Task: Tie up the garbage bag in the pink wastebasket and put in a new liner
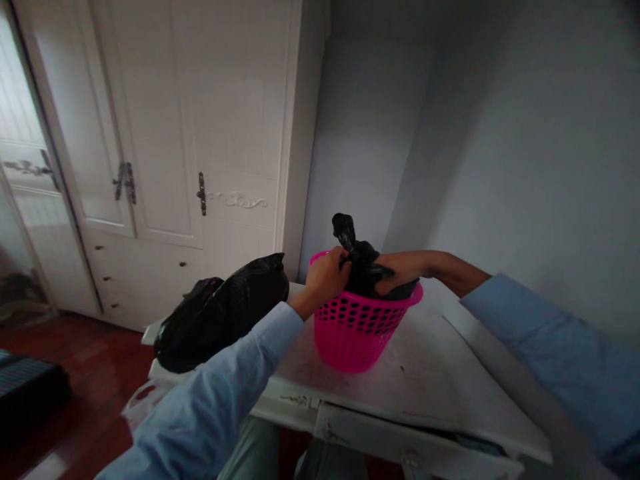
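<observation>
Left hand (327,275) is grasping a black plastic bag (365,252) below its twisted top; the right hand (400,269) is touching its other side, its grip hidden from me. The bag is sitting inside a pink basket (350,343) on a white desk (430,367).

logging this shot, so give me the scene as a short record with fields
left hand: touching the black bag near its gathered top
right hand: touching the same bag lower down
black bag: in pink basket, top above rim
pink basket: upright on white table
second black bag: on table, left of basket
drawer: gap along its top
</observation>
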`<state>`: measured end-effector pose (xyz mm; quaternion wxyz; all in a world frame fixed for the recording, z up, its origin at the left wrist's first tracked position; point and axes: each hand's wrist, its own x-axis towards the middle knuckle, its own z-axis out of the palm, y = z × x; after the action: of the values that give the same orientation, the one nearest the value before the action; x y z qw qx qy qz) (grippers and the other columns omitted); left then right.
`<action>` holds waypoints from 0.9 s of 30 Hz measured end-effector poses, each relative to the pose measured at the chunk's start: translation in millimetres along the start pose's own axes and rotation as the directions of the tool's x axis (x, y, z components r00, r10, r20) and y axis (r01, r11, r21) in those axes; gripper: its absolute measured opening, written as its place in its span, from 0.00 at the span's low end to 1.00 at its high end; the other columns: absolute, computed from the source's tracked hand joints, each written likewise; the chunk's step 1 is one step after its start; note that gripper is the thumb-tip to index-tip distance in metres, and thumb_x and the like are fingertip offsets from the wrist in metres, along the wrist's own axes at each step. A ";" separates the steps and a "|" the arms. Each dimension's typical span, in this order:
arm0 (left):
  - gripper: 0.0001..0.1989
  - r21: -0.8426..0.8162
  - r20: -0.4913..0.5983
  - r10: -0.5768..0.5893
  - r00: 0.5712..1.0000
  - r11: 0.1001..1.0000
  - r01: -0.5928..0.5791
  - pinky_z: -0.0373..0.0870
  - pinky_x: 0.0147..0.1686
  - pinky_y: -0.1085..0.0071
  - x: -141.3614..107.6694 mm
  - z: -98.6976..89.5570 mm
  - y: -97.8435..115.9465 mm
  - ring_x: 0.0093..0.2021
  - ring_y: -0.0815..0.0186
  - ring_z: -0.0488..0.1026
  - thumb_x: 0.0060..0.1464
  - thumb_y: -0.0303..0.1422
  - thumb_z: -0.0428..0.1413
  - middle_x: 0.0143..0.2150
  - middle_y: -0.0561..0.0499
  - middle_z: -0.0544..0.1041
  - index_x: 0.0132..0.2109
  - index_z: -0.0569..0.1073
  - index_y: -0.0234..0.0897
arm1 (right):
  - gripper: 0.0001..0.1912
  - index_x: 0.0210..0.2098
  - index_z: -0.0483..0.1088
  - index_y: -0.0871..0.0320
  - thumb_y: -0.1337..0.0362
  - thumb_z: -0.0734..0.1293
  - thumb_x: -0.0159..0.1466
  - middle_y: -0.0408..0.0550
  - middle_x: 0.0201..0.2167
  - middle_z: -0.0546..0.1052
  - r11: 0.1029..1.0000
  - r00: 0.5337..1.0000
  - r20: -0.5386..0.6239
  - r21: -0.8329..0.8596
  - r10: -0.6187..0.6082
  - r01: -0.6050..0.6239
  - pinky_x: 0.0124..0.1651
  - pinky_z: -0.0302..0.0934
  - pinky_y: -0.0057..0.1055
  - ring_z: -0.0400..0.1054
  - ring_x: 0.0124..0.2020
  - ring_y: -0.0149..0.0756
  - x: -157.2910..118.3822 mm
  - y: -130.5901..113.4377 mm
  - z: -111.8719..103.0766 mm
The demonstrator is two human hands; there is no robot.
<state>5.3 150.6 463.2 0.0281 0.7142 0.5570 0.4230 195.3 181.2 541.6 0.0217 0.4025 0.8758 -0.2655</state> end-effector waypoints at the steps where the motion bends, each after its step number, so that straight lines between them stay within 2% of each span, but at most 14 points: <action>1: 0.11 0.037 0.023 -0.005 1.000 0.999 0.004 0.71 0.46 0.64 -0.3 -0.7 0.7 0.49 0.55 0.78 0.63 0.31 0.53 0.47 0.44 0.82 0.51 0.74 0.38 | 0.05 0.25 0.74 0.58 0.65 0.71 0.47 0.43 0.23 0.76 0.999 1.000 -0.004 -0.035 0.009 -0.009 0.25 0.65 0.29 0.68 0.25 0.34 6.8 1.4 4.5; 5: 0.11 0.111 0.076 0.003 0.997 0.994 -0.011 0.71 0.45 0.64 0.7 -1.0 -0.7 0.48 0.55 0.79 0.62 0.32 0.52 0.46 0.43 0.82 0.49 0.75 0.38 | 0.06 0.27 0.75 0.57 0.63 0.71 0.49 0.44 0.26 0.78 0.997 0.999 -0.032 -0.081 -0.001 -0.002 0.31 0.69 0.33 0.70 0.26 0.36 27.7 16.3 12.2; 9: 0.14 0.136 0.085 0.010 0.996 0.991 -0.022 0.72 0.45 0.63 2.3 0.9 -1.3 0.48 0.53 0.79 0.59 0.32 0.53 0.46 0.41 0.83 0.51 0.74 0.36 | 0.08 0.30 0.77 0.57 0.61 0.72 0.51 0.48 0.32 0.82 0.986 0.986 -0.090 -0.100 -0.142 0.133 0.43 0.72 0.39 0.73 0.33 0.40 39.2 40.2 15.3; 13: 0.14 0.138 0.134 0.013 0.991 0.990 -0.032 0.73 0.42 0.62 5.0 2.8 -0.5 0.47 0.49 0.80 0.56 0.34 0.55 0.45 0.38 0.82 0.48 0.75 0.34 | 0.14 0.40 0.78 0.57 0.57 0.70 0.56 0.50 0.44 0.83 0.970 0.966 -0.084 -0.017 -0.245 0.244 0.53 0.69 0.43 0.73 0.44 0.43 40.9 52.9 24.0; 17: 0.11 0.147 0.132 0.053 0.990 0.986 -0.073 0.73 0.44 0.63 7.7 4.1 -5.0 0.48 0.51 0.80 0.57 0.31 0.53 0.45 0.39 0.83 0.45 0.77 0.35 | 0.18 0.41 0.78 0.59 0.53 0.71 0.58 0.51 0.44 0.82 0.984 0.980 -0.102 0.035 -0.173 0.177 0.56 0.67 0.45 0.73 0.45 0.44 32.6 44.6 26.7; 20: 0.12 0.153 0.070 0.035 0.997 0.987 -0.045 0.73 0.46 0.63 7.4 2.2 -10.4 0.49 0.53 0.80 0.59 0.30 0.51 0.46 0.40 0.83 0.46 0.77 0.35 | 0.23 0.48 0.77 0.57 0.49 0.73 0.59 0.51 0.47 0.81 0.971 0.989 -0.108 0.202 -0.106 0.126 0.58 0.67 0.44 0.74 0.48 0.44 23.4 35.1 20.1; 22: 0.13 0.152 0.043 0.013 0.999 0.988 -0.019 0.73 0.47 0.63 6.5 -0.3 -13.3 0.50 0.53 0.79 0.60 0.30 0.51 0.47 0.40 0.83 0.48 0.77 0.35 | 0.27 0.51 0.76 0.56 0.45 0.71 0.60 0.52 0.50 0.81 0.958 0.982 -0.169 0.260 -0.079 0.122 0.58 0.67 0.43 0.74 0.51 0.44 19.8 33.2 13.7; 24: 0.13 0.159 0.037 -0.002 0.999 0.987 -0.004 0.73 0.48 0.64 5.5 -2.6 -14.4 0.51 0.54 0.79 0.61 0.30 0.51 0.48 0.41 0.83 0.49 0.77 0.35 | 0.30 0.47 0.78 0.60 0.40 0.68 0.62 0.55 0.47 0.82 0.982 0.977 -0.211 0.176 -0.022 0.061 0.56 0.69 0.44 0.76 0.48 0.47 20.5 34.8 8.4; 27: 0.13 0.179 0.066 0.002 0.998 0.984 -0.014 0.73 0.48 0.65 3.9 -4.2 -10.7 0.51 0.55 0.79 0.61 0.29 0.51 0.49 0.43 0.83 0.48 0.77 0.36 | 0.35 0.44 0.79 0.62 0.35 0.62 0.63 0.57 0.44 0.83 1.000 0.989 -0.146 0.002 -0.020 0.020 0.52 0.72 0.43 0.77 0.45 0.48 27.6 38.0 6.2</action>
<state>-5.6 156.0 462.7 -0.0197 0.7295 0.5886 0.3478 202.7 217.7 512.4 -0.0458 0.4121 0.8785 -0.2372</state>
